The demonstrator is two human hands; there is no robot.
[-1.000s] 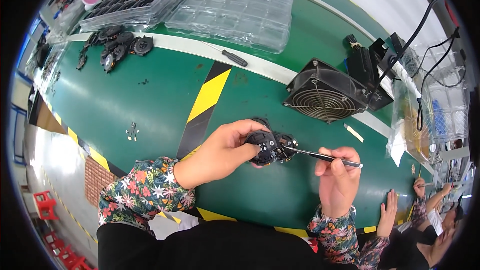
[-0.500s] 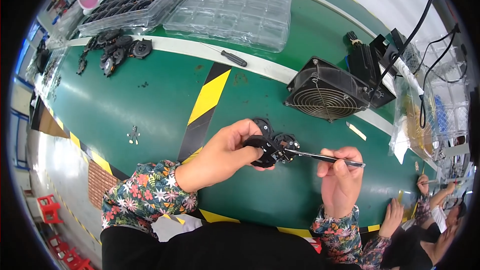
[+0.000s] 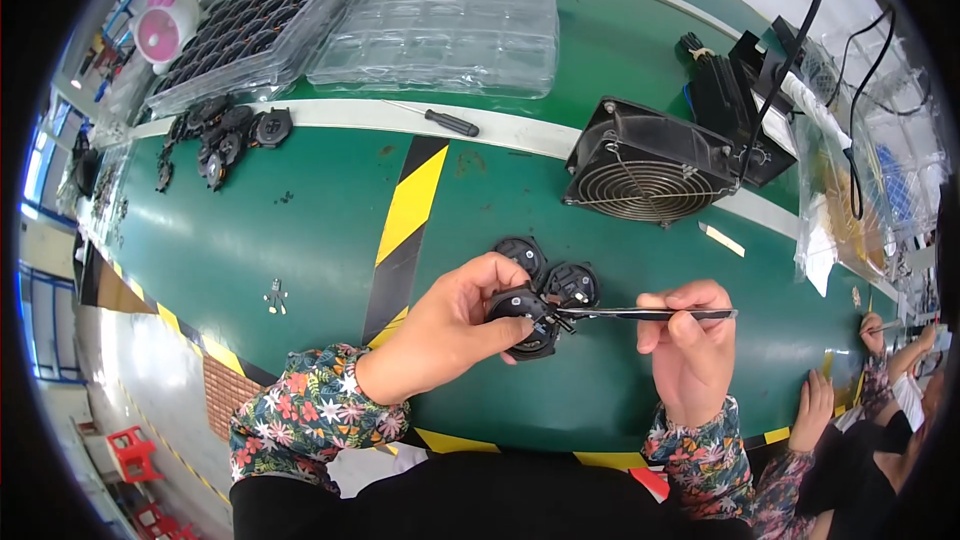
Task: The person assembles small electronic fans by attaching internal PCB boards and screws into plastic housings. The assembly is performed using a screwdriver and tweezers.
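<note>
My left hand is closed on a round black plastic part, its thumb lying across the face. Slim metal tweezers are pinched between the thumb and fingers of my right hand. Their tips meet the right edge of the held part, by some small metal bits; whether they grip anything there is too small to tell. Just beyond my left fingers lie two similar round black parts, one further back and one to the right.
A black fan with a wire grille stands at the back right, near a cutter knife. A screwdriver lies on the white strip. Black parts are piled far left, below clear trays. Another person's hand rests at right.
The held part has been tilted so its face shows more, and it sits slightly lower, apart from the two behind. The tweezers have turned nearly level, with their tips shifted left.
</note>
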